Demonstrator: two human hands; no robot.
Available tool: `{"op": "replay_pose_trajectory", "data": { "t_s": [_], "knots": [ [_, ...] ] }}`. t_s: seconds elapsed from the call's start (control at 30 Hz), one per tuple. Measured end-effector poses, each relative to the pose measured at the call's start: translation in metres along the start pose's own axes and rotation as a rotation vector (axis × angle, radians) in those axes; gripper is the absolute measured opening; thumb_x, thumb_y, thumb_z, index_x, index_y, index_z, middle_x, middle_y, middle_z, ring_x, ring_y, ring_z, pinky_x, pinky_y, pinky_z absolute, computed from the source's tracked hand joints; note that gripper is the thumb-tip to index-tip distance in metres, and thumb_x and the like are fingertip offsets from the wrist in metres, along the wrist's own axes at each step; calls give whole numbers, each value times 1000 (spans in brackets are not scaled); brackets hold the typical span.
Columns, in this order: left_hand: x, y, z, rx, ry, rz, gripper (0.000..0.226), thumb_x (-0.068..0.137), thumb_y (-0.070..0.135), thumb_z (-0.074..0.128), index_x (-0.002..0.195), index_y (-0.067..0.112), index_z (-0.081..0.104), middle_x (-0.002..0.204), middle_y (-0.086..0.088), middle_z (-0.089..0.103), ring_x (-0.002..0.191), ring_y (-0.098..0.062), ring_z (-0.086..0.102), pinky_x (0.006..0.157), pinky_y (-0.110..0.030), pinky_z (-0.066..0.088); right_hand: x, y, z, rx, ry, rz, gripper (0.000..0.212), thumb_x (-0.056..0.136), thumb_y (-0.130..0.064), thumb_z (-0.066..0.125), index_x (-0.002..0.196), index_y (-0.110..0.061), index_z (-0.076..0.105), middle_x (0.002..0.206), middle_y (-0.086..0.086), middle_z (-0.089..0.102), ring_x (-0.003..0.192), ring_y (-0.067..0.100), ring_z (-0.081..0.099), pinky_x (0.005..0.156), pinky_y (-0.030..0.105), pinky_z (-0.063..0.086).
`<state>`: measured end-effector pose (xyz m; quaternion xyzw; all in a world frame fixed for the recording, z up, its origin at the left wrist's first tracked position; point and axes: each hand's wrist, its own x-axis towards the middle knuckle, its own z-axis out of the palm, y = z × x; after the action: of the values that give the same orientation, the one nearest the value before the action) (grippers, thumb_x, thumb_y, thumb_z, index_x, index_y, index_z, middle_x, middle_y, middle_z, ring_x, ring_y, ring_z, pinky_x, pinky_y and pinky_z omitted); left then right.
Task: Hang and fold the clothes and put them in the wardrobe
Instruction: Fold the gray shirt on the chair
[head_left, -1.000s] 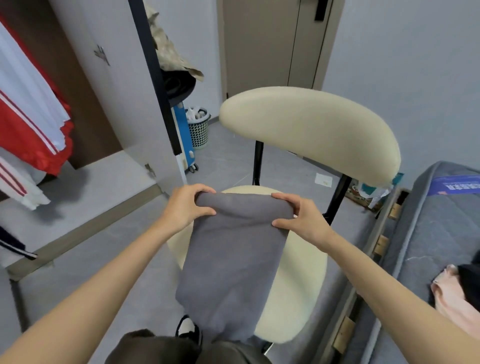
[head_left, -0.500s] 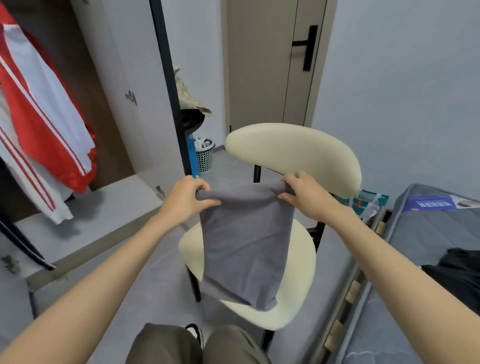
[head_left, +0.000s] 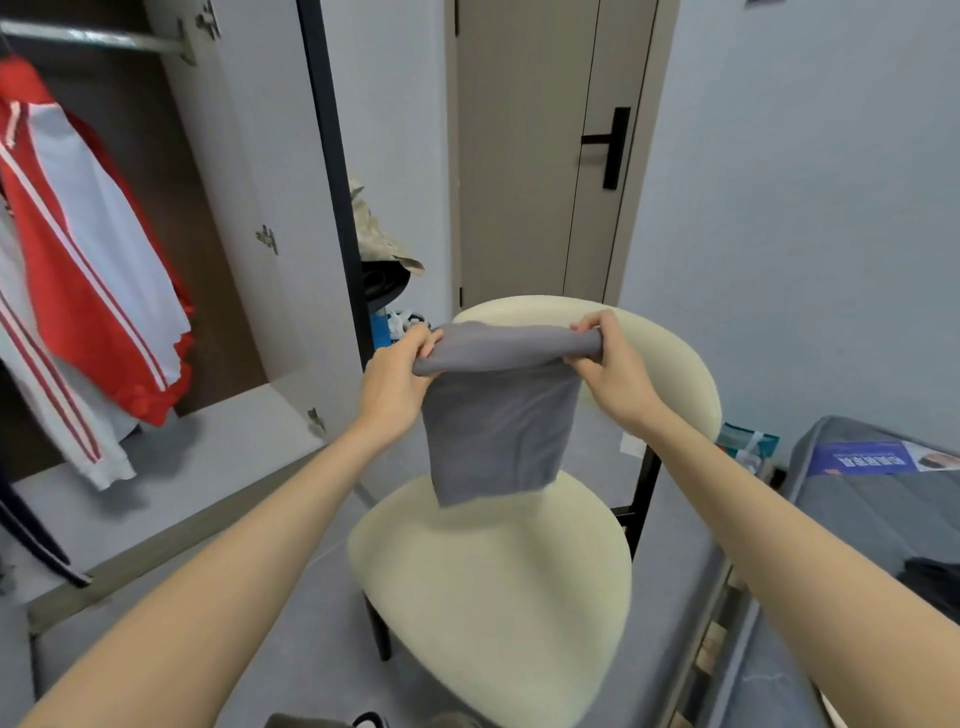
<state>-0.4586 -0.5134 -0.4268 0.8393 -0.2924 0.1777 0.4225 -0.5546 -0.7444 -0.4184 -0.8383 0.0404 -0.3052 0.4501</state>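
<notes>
Two forearms: the left forearm (head_left: 234, 561) and the right forearm (head_left: 779, 519) reached forward from the near corners and drew in toward the grip.
Chair seat (head_left: 493, 597): cream and rounded, it lay below the grip and on the near side of it.
Hands: the left hand (head_left: 395, 382) and the right hand (head_left: 610, 374) were raised level with each other, one at each end of the grey cloth's top edge.
Grip: both were clamped on the grey cloth (head_left: 498, 431), with fingers and thumbs curled round the bunched edge, which was stretched between them.
Cloth position: it hung straight down from the grip as a folded panel in front of the chair; whether its lower edge touched the seat could not be told.
Backrest (head_left: 670, 364): the cream curved pad stood just behind the grip, and the right hand overlapped it.
Bed (head_left: 883, 519): a grey mattress lay to the right of the grip and lower, with a blue printed label on it.
Wardrobe door (head_left: 249, 208): it stood open to the left of the grip.
Red and white jacket (head_left: 88, 270): it hung further left inside the wardrobe, under a metal rail (head_left: 93, 39).
Room door (head_left: 524, 156): beige and closed, it stood well beyond the grip, with a black handle (head_left: 613, 145).
</notes>
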Motion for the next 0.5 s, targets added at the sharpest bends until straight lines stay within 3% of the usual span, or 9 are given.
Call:
{"op": "replay_pose_trajectory", "data": {
  "t_s": [0.1,0.17,0.23,0.27,0.3,0.4,0.5],
  "knots": [
    [-7,-4,13,1,-21,33,38,91,1,53,71,18,25,109,-11,68,102,-23,59,80,-44,46,-7,16,-6,-17,3,-23,31,82,14,52,95,-12,41,109,5,59,103,31,56,73,25,44],
    [-24,-16,26,35,-105,71,37,84,-10,52,72,15,28,112,-16,65,124,-25,53,91,-44,47,-26,35,-4,-54,-43,15,29,83,12,55,92,-12,41,113,6,61,110,35,55,72,21,43],
    [-51,-31,43,96,-247,65,37,80,-13,55,72,13,30,125,-17,61,133,-27,45,105,-43,38,-54,59,1,-92,-138,82,29,84,10,58,91,-11,39,117,12,60,117,37,53,73,15,39],
    [-67,-40,52,129,-326,53,37,79,-11,57,71,13,31,131,-14,60,134,-27,44,108,-41,35,-69,71,5,-103,-204,132,29,84,10,59,90,-10,39,118,15,60,120,38,51,74,18,39],
    [-85,-49,60,155,-406,43,34,79,-8,59,70,12,33,128,-11,62,130,-26,48,107,-38,36,-86,83,8,-114,-280,185,29,84,9,59,89,-11,38,118,18,59,123,40,49,76,22,39],
    [-138,-68,79,176,-641,-25,20,80,0,64,73,5,45,85,-6,57,97,-20,57,88,-28,41,-138,115,15,-181,-515,327,38,84,7,61,80,-19,33,117,19,56,122,36,49,81,28,38],
    [-177,-77,87,93,-908,-124,48,80,6,71,66,18,26,76,0,50,94,-10,53,70,-25,37,-179,135,16,-307,-776,438,40,82,-3,66,80,-19,30,97,2,49,96,24,44,78,34,33]
  ]
}}
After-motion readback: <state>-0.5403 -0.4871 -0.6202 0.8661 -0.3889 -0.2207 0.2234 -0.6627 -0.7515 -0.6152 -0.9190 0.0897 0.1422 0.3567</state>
